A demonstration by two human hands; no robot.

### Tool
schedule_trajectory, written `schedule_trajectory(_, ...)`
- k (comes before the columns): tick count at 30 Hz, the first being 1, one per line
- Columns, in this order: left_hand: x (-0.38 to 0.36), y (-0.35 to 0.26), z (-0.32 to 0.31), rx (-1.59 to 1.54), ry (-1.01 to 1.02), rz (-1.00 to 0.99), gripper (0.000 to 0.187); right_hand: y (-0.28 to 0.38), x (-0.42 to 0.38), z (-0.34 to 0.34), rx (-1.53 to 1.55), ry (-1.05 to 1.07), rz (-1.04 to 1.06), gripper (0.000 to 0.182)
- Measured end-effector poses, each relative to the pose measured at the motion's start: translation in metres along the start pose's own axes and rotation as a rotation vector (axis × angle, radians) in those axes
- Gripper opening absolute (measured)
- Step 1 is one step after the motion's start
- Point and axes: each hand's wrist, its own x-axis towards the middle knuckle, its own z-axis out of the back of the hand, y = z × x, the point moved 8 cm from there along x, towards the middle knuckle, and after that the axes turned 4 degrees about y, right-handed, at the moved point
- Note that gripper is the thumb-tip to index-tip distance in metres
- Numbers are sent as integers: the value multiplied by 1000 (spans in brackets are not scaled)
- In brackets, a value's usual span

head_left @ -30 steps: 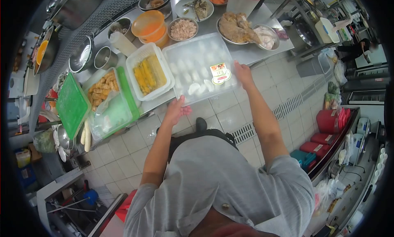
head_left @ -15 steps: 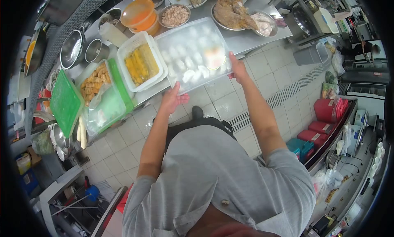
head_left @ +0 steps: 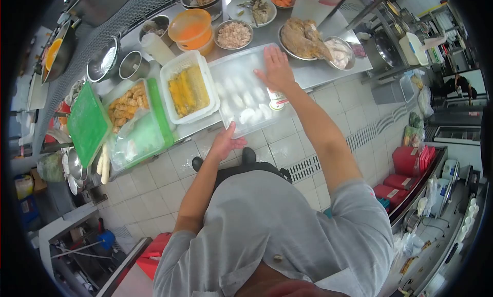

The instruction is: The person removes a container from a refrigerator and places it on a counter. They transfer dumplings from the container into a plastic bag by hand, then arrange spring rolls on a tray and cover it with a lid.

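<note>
Fingers of the right hand (head_left: pixel 276 67) lie spread and flat on the lid of the clear dumpling tray (head_left: pixel 241 99), pressing its far side. The left hand (head_left: pixel 225 143) cups the tray's near corner, fingers loosely curled underneath. The tray rests on the table (head_left: pixel 308 66), overhanging the edge, beside the white basket (head_left: pixel 187 89). Half a second ago the right hand gripped the tray's near right corner.
</note>
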Motion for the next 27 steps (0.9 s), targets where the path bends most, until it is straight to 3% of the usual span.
schedule_trajectory(8, 10, -5, 13, -32, -37, 27, 86, -10, 33, -16, 11, 273, -134, 104)
schedule_trajectory(11, 11, -9, 14, -6, -89, 32, 79, 0, 48, -13, -224, 429, -213, 101)
schedule_trajectory(12, 10, -10, 12, -16, -78, 27, 80, 13, 49, -9, -253, 405, -215, 86)
schedule_trajectory(15, 10, -10, 7, -39, -48, 33, 85, 81, 41, -20, 99, 135, 242, 73)
schedule_trajectory(16, 12, -8, 10, -37, -44, 46, 85, 115, 38, -14, 208, 134, 394, 67)
schedule_trajectory(20, 8, -14, 6, -5, -28, 18, 86, 159, 49, -44, 143, 214, 431, 66)
schedule_trajectory(27, 14, -11, 9, 41, -13, 33, 92, 160, 52, -53, -17, 317, 404, 66)
